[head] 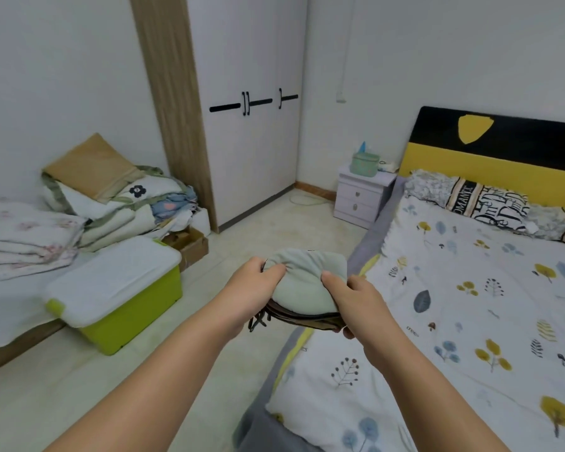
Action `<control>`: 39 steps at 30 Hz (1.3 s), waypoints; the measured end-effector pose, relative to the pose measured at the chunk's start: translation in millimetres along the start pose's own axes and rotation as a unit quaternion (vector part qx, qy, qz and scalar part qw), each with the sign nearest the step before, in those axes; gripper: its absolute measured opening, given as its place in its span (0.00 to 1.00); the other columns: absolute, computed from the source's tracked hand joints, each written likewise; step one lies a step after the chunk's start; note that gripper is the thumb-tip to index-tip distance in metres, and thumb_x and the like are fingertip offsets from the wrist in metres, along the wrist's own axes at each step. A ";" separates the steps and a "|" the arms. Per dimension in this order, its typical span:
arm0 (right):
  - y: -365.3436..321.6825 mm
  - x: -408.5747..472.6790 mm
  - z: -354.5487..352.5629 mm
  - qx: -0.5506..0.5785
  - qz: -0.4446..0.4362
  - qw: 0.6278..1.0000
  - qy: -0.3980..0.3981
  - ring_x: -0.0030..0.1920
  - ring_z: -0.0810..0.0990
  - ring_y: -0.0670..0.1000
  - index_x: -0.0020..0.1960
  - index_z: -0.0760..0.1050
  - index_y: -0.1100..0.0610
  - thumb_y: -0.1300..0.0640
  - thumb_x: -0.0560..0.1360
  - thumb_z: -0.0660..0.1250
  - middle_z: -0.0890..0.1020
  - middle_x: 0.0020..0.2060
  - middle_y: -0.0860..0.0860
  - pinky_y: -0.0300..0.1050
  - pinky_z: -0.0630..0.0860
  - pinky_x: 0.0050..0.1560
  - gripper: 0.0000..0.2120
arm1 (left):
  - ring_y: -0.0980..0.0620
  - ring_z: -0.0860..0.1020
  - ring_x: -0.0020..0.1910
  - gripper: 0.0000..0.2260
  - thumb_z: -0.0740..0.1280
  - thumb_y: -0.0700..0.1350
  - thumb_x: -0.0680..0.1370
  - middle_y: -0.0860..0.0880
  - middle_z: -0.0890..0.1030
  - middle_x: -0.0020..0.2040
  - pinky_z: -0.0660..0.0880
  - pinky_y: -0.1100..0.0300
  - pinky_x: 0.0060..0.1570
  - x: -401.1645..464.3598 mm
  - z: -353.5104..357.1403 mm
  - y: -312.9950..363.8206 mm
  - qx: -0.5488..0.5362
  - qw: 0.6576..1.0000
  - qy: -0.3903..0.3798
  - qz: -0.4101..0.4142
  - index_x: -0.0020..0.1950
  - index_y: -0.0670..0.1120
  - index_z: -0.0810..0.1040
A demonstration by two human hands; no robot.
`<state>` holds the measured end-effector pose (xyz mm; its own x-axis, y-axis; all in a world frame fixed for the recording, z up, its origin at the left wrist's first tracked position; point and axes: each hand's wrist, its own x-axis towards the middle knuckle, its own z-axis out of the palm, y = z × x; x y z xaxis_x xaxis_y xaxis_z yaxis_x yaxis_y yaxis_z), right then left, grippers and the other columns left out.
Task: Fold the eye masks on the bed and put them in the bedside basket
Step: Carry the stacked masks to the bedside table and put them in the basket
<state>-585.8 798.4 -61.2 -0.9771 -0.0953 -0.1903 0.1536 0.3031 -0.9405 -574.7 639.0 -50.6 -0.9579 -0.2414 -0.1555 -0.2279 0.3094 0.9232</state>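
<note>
A stack of folded eye masks (304, 288), pale green on top with dark brown layers and black straps underneath, is held in the air beside the bed's left edge. My left hand (252, 290) grips its left side, thumb on top. On the right side my right hand (353, 301) pinches the stack, thumb pressed into the green fabric. The bed (470, 305) has a white sheet printed with leaves and trees. A mint green basket (364, 164) stands on the bedside cabinet (361, 199) far ahead, next to the headboard.
A lime green storage box with a white lid (118, 295) sits on the floor at left, beside a low bed piled with folded quilts (105, 197). A white wardrobe (252, 125) stands ahead. Pillows (490, 203) lie at the yellow and black headboard. Pale floor runs between the beds.
</note>
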 end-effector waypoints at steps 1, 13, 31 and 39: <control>-3.6 3.5 10.9 -0.004 0.000 1.000 0.001 0.36 0.69 0.54 0.45 0.71 0.63 0.42 0.72 0.61 0.71 0.38 0.55 0.46 0.63 0.34 0.21 | 0.51 0.77 0.49 0.14 0.59 0.52 0.76 0.46 0.79 0.52 0.72 0.57 0.46 4.3 -10.1 -3.8 -0.001 1.000 -0.002 -0.003 0.54 0.44 0.75; -42.1 113.3 105.4 -0.033 -0.020 0.999 0.002 0.32 0.68 0.51 0.39 0.68 0.58 0.43 0.73 0.61 0.69 0.32 0.51 0.43 0.64 0.30 0.17 | 0.52 0.76 0.51 0.13 0.59 0.51 0.76 0.48 0.79 0.52 0.73 0.56 0.50 115.5 -88.7 -31.8 -0.026 0.999 0.022 -0.009 0.54 0.46 0.75; -111.9 333.8 185.7 -0.030 0.010 0.996 0.082 0.28 0.68 0.49 0.36 0.66 0.57 0.45 0.75 0.61 0.69 0.31 0.50 0.36 0.64 0.23 0.17 | 0.52 0.77 0.50 0.13 0.59 0.52 0.76 0.49 0.79 0.50 0.72 0.59 0.46 374.2 -160.4 -11.9 0.019 0.999 -0.042 0.025 0.53 0.46 0.75; -140.9 431.0 226.3 -0.004 0.042 0.986 0.159 0.28 0.68 0.49 0.33 0.63 0.55 0.45 0.74 0.62 0.69 0.30 0.49 0.39 0.64 0.26 0.18 | 0.50 0.76 0.45 0.13 0.59 0.52 0.76 0.47 0.79 0.46 0.68 0.58 0.39 497.9 -189.7 0.0 0.035 0.990 -0.119 0.060 0.49 0.43 0.75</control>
<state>-995.2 500.1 -74.4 -0.9580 0.2330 -0.1673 0.2354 0.3051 -0.9228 -1018.5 344.3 -61.3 -0.9909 0.0216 -0.1325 -0.1139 0.3875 0.9148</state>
